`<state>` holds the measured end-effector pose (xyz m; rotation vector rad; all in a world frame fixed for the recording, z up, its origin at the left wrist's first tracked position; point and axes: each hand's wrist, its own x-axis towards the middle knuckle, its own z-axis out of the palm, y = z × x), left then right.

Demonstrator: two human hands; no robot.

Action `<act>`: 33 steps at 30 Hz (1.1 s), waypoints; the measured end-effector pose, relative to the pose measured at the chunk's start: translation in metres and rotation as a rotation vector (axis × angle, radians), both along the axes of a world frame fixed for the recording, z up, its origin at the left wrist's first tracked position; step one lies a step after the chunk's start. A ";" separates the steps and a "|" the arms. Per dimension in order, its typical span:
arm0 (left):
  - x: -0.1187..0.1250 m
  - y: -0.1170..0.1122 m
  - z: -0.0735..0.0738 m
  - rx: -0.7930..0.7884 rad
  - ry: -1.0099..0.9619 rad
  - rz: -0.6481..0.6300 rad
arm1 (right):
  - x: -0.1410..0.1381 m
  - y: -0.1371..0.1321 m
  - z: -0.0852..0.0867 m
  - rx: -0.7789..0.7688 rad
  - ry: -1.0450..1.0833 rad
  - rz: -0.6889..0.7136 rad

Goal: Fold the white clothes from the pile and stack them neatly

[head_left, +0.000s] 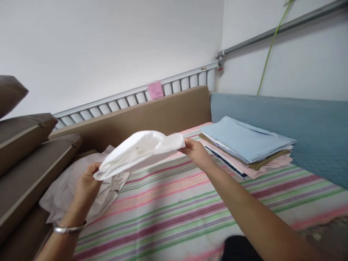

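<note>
A folded white garment (144, 150), perhaps a shirt, hangs in the air between my two hands, above the striped sheet (168, 206). My left hand (88, 183) pinches its near left corner, with a silver bangle on the wrist. At the other end, my right hand (197, 154) grips the right edge between thumb and fingers. Beyond my right hand lies a stack of folded clothes with a light blue shirt (247, 137) on top and brown, pink and dark navy pieces below. Behind my left hand is a crumpled pale cloth pile (65, 181).
Brown cushions (29, 170) are stacked along the left side. A brown padded board (146, 116) borders the back, with a white radiator (125, 101) behind it. A blue padded board (285, 112) runs along the right, under a grey pipe (272, 34) and a green cord (269, 50).
</note>
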<state>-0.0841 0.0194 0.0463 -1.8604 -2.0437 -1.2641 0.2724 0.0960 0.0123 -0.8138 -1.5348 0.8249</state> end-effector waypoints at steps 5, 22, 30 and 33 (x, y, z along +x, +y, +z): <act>-0.005 -0.066 -0.112 -0.003 0.370 -0.256 | 0.007 -0.041 -0.084 0.076 -0.276 -0.021; 0.041 -0.159 -0.218 -0.200 -0.435 -0.075 | 0.004 -0.161 -0.163 -0.079 -0.910 -0.045; 0.025 -0.155 -0.228 -0.242 -0.824 0.110 | 0.022 -0.170 -0.188 -0.288 -0.478 -0.180; 0.017 -0.147 -0.233 -0.291 -0.892 0.087 | 0.022 -0.165 -0.181 -0.414 -0.278 -0.179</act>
